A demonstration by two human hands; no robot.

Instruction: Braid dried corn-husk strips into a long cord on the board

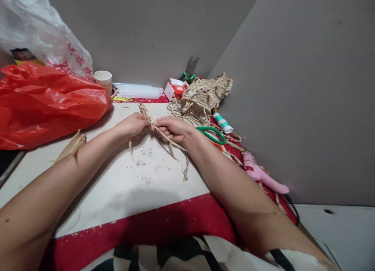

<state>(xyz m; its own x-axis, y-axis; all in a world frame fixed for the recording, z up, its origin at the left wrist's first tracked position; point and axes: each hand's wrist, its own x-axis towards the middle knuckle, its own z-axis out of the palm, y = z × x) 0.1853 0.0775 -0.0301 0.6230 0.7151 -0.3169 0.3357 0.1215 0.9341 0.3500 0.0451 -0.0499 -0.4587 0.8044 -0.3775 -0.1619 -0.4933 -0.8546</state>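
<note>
My left hand [135, 125] and my right hand [172, 128] meet over the white board [125, 185], fingers pinched around a tan braided fibre strand [144, 110]. The braid's thicker end points away from me, past the fingertips. Loose flat strips [171, 142] trail from the pinch, under and beside my right hand. A short strip hangs below my left hand. Just right of my right hand lie scissors with a green handle [211, 134], partly hidden by my forearm.
Behind my right hand is a heap of braided cord [205, 97], with a red box [175, 89] and pruners [189, 71]. A pink glue gun [263, 176] lies right. At left are a red bag [52, 106], paper cup [103, 78], clear sticks [137, 90] and dry husk pieces [72, 146].
</note>
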